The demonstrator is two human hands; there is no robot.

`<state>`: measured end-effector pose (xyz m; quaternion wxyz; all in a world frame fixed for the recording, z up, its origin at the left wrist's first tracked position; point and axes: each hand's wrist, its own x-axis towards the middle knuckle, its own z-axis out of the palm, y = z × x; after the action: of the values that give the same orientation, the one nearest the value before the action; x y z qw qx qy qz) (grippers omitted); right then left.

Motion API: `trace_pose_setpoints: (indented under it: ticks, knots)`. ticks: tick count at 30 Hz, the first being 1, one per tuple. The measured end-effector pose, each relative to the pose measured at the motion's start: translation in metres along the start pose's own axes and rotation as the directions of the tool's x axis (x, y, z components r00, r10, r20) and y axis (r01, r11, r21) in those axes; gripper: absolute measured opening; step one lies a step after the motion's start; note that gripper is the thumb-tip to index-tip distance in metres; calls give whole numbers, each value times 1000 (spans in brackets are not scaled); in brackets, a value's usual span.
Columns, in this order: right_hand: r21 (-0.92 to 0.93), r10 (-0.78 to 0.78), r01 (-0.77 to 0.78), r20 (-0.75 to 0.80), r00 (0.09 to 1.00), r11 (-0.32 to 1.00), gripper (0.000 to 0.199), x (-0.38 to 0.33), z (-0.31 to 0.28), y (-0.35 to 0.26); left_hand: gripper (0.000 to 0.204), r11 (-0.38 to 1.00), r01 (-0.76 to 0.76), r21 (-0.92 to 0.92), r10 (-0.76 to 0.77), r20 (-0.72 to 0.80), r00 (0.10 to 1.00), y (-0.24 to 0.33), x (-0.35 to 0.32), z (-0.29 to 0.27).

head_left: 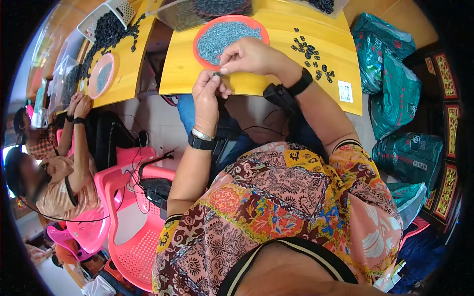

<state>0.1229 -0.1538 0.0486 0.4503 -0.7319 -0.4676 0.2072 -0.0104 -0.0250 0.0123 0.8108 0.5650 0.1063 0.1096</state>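
Note:
My left hand (pixel 206 93) is closed, holding a small black part (pixel 217 74) between thumb and fingertips in front of the yellow table's edge. Right above it, my right hand (pixel 245 55) pinches at the top of that part. Whatever lies between its fingertips is too small to make out. Behind my hands stands a red basin (pixel 231 18) full of small grey metal pieces that look like screws (pixel 227 37). Several loose black parts (pixel 311 51) lie scattered on the table, to the right of my right hand.
A clear bin (pixel 173 17) of black parts stands at the far table edge. Green bags (pixel 395 98) are stacked on the right. To the left, another person's hands (pixel 80 104) work by a pink basin (pixel 109 79); a white basket (pixel 94 24) spills black parts. Pink chairs (pixel 133 251) stand at lower left.

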Motion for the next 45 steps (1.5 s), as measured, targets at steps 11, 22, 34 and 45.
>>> trace_pose_setpoints:
  ticks: [11, 22, 34, 45]
  knots:
    - [-652, 61, -195, -223, 973, 733, 11, 28, 2, 18, 11, 998, 14, 63, -9, -91, 996, 7, 2, 0]
    - [-730, 6, -125, -163, 987, 672, 12, 27, 5, 41, 13, 992, 38, 120, -30, -70, 997, 7, 1, 2]
    - [-162, 53, -103, -286, 957, 981, 17, 9, -13, 47, 12, 992, 54, 113, -47, -64, 997, 7, 0, 8]
    - [305, -11, 62, -167, 986, 950, 14, -13, -6, -1, 14, 935, -127, 332, 116, 55, 992, 23, -5, 12]
